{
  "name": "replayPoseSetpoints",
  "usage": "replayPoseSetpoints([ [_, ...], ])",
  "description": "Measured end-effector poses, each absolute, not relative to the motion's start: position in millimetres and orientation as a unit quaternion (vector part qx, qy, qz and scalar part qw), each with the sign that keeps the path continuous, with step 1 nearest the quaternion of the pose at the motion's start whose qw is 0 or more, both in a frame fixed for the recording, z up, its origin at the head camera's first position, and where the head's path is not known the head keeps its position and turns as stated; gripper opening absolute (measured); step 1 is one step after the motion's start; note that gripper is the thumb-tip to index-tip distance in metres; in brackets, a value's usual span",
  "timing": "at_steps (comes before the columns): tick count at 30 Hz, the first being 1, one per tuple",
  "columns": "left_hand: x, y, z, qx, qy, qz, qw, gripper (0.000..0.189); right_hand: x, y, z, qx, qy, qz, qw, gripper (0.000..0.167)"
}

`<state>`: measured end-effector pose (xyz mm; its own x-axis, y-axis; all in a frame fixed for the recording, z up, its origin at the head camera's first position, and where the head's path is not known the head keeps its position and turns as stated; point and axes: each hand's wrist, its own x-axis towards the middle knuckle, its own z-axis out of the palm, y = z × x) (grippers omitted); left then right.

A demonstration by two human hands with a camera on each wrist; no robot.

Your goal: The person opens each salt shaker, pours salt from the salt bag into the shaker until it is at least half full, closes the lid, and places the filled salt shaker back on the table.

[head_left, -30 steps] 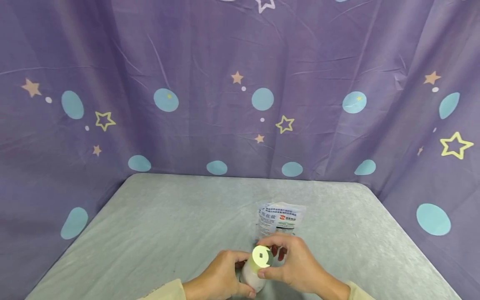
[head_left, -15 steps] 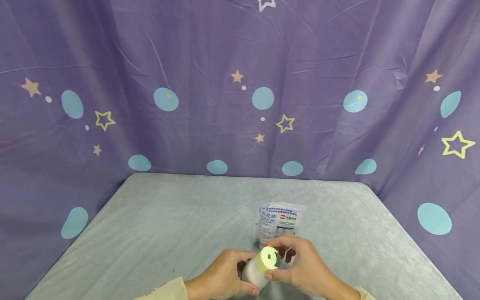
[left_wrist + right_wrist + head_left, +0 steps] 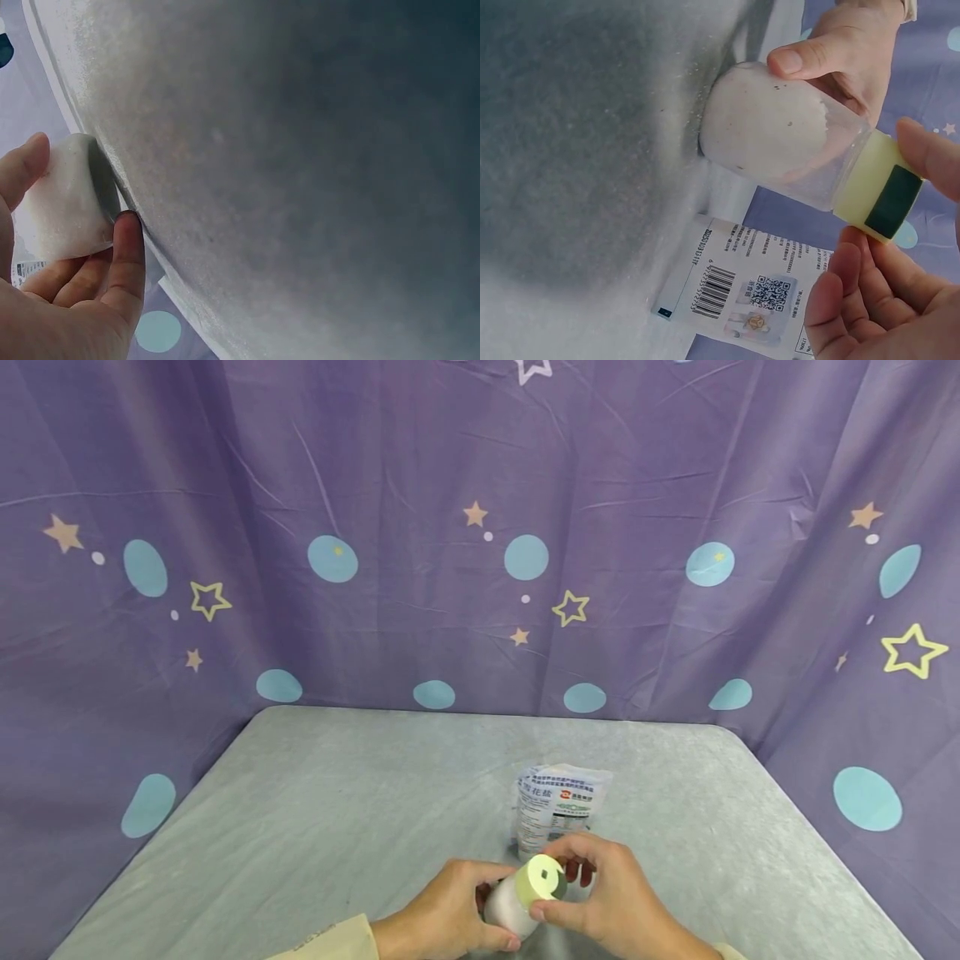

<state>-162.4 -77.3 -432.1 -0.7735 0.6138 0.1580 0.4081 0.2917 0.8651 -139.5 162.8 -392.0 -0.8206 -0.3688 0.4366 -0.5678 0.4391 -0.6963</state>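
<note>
A clear shaker jar [image 3: 769, 124] partly filled with white grains leans to the right, its base at the tabletop. Its pale yellow cap [image 3: 859, 184] carries a dark green patch on the side. My left hand [image 3: 448, 910] grips the jar's body, thumb on the near side and fingers behind. In the left wrist view, that hand's fingers [image 3: 124, 259] curve under the jar's side. My right hand [image 3: 611, 885] pinches the cap between thumb and fingertips. Some of the right fingers are hidden behind the cap in the head view.
Just behind the hands stands a white printed salt pouch [image 3: 558, 797], with a barcode and a QR code showing in the right wrist view. The pale grey tabletop [image 3: 360, 793] ends at a purple patterned curtain [image 3: 435, 610].
The jar has tilted further to the right, its cap shifting right. My right hand has moved slightly right with the cap, while my left hand stays round the body.
</note>
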Motion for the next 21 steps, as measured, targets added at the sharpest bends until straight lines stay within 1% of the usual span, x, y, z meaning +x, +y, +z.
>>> replayPoseSetpoints([
  [5, -162.3, -77.5, -432.7, 0.328, 0.792, 0.505, 0.098, 0.050, -138.4, 160.9, -394.9, 0.280, -0.844, 0.435, 0.141, 0.036],
  [14, -161.4, -77.6, -432.8, 0.321, 0.788, 0.514, 0.106, 0.051, -137.3, 156.2, -400.4, 0.263, -0.851, 0.416, 0.184, 0.041],
  [17, -161.3, -77.6, -432.3, 0.323, 0.790, 0.511, 0.104, 0.051, -136.3, 155.5, -400.2, 0.249, -0.858, 0.410, 0.185, 0.042],
  [21, -161.4, -78.0, -432.3, 0.327, 0.789, 0.511, 0.102, 0.051, -135.8, 155.9, -399.5, 0.220, -0.871, 0.406, 0.166, 0.044],
])
